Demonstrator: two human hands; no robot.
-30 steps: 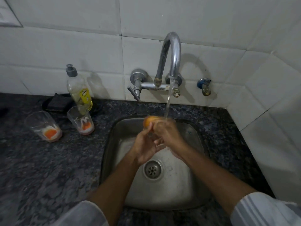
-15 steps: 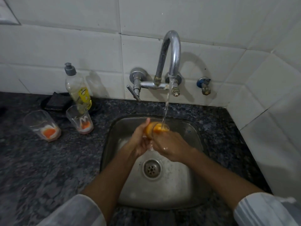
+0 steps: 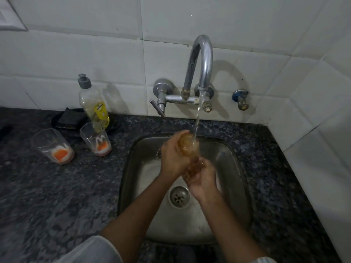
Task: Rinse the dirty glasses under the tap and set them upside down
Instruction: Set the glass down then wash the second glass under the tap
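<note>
Over the steel sink (image 3: 233, 168), both hands hold one clear glass (image 3: 188, 147) tilted under the running tap (image 3: 201, 59). Water falls into its mouth and the liquid inside looks pale orange. My left hand (image 3: 173, 156) wraps the glass's upper side. My right hand (image 3: 202, 177) cups its lower end from below. Two more dirty glasses stand upright on the counter to the left, each with orange residue at the bottom: the far-left glass (image 3: 52, 146) and the nearer glass (image 3: 96, 139) by the sink.
A dish-soap bottle (image 3: 94, 103) stands behind the glasses, next to a dark sponge on a black dish (image 3: 70, 118). Dark speckled granite counter (image 3: 57, 196) surrounds the sink. A white tiled wall rises behind and on the right. The drain (image 3: 179, 196) lies below my hands.
The glass has turned in my hands, its mouth now under the stream. The orange inside has thinned to a pale tint. My right hand has dropped below the glass.
</note>
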